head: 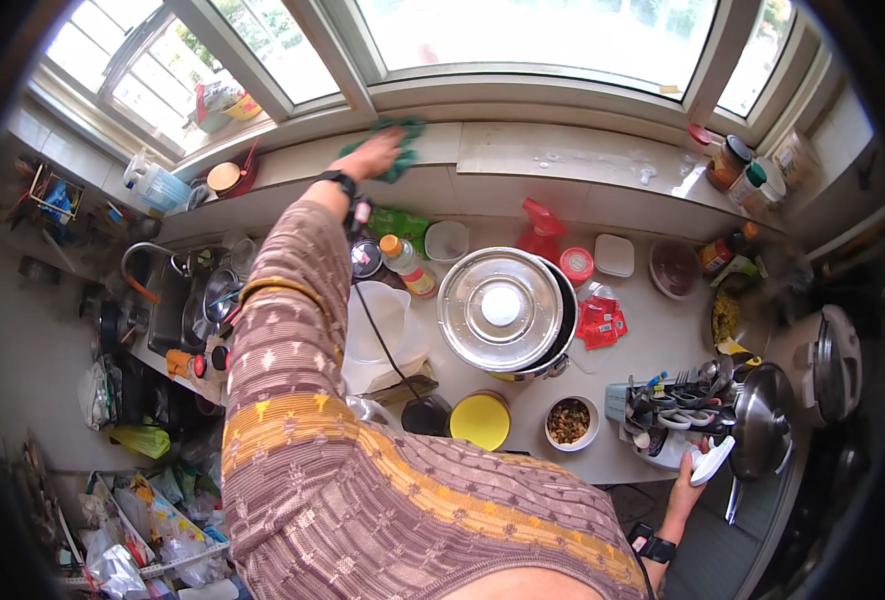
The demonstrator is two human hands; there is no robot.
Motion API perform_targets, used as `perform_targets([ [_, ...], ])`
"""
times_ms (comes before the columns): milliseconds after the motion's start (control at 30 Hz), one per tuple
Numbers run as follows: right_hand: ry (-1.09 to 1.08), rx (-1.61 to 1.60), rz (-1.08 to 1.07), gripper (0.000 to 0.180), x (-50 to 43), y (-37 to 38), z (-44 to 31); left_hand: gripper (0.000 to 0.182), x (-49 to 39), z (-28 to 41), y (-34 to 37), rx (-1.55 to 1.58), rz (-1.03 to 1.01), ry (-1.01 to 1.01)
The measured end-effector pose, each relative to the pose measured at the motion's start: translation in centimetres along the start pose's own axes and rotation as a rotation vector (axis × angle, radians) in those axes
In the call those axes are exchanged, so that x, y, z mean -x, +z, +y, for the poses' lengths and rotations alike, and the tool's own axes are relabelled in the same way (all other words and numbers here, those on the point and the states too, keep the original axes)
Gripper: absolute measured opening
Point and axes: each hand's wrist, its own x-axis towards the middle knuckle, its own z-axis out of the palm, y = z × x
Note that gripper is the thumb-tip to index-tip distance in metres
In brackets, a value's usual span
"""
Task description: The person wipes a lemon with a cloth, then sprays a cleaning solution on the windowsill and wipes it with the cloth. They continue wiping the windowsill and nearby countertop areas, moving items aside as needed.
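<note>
My left hand [379, 152], at the end of an outstretched arm, presses a green cloth [405, 159] against the white windowsill [435, 142], close to the window frame. Further right on the sill lie white suds and wet spots [645, 174]. At the counter's right front edge, my right hand [688, 474] grips a white plastic handle-like piece [712, 461]; its far fingers are partly hidden behind it. Just above that hand stands a pale blue utensil holder [615, 401] crowded with spoons, forks and scissors.
Jars [735, 157] stand at the sill's right end, a blue-white jug [161, 187] at its left. Below the sill are a lidded steel pot [498, 330], a bottle with an orange cap [408, 262], red packets [600, 322] and a bowl of food [571, 424]. A black cable [375, 326] crosses the counter.
</note>
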Motion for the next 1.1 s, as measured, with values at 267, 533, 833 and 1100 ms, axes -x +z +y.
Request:
perform_targets([
  [267,0.090,-0.046,0.020,0.045,0.4,-0.4,0.6,0.053,-4.1,5.0,1.1,0.095,-0.024,0.035],
  [533,0.015,-0.083,0.029,0.047,0.5,0.0,0.3,0.059,-0.5,5.8,0.4,0.127,0.042,0.416],
  [833,-0.015,-0.031,0.038,0.039,-0.5,1.0,0.7,0.041,0.8,4.7,-4.8,1.253,0.253,-0.476],
  [1100,0.006,-0.067,0.071,0.043,-0.1,0.4,1.2,0.069,-4.3,13.8,-5.1,0.798,0.040,-0.383],
])
